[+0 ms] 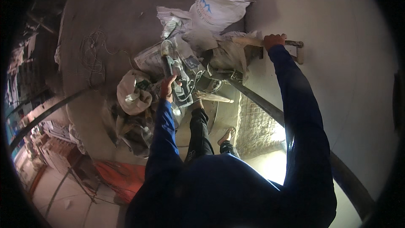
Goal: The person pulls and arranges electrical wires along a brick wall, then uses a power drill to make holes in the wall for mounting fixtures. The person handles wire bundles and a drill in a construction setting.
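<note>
My left hand (168, 88) is over the heap of tools and bags, thumb and forefinger apart. Its fingertips reach the lower end of a grey tool (169, 62), whose kind I cannot make out. Pale cord (188, 95) loops beside this hand. Stretched far to the right, my right hand (275, 41) is wrapped round a long bar with a pale wooden part (247, 41) and a dark end (294, 43) by the wall. The fist hides the bar's middle. A bundle of thin sticks (214, 97) lies between my hands, near my feet.
A white woven sack (221, 6) filled with rubble stands at the far side by the wall (337, 38). Left of my hand is a crumpled pale bag (134, 93). Loose wire (93, 55) lies on the floor. A dark rail (261, 103) slopes past bright wire mesh (256, 124). Red sheeting (120, 177) lies lower left.
</note>
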### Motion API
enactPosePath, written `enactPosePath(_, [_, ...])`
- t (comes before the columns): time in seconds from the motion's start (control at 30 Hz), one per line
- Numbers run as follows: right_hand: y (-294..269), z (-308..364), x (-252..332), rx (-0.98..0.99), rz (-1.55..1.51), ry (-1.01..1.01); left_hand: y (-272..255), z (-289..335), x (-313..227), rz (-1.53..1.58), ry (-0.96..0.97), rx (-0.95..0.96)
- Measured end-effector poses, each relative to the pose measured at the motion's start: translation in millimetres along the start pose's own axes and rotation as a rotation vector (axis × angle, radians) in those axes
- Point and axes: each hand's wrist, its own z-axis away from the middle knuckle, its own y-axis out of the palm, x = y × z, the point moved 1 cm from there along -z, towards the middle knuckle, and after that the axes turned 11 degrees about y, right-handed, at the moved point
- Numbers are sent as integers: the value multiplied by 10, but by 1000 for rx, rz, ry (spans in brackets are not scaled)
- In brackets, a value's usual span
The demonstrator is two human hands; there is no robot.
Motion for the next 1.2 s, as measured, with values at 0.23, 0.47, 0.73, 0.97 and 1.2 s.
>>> enactPosePath(0.23, [483, 1361, 490, 85, -1061, -216, 9, 416, -18, -77, -376, 156])
enactPosePath(0.47, [1201, 4103, 163, 587, -1402, -533, 456, 1604, -143, -253, -252, 184])
enactPosePath(0.73, [1629, 5601, -300, 617, -2034, -515, 947, 3515, -1137, -530, 21, 606])
enactPosePath(0.97, [1787, 6438, -708, 552, -2593, -424, 1550, 5420, -1407, -939, 166, 975])
enactPosePath(1.2, [2653, 6961, -1036, 589, -2871, -67, 2420, 6186, -820, -979, -68, 1298])
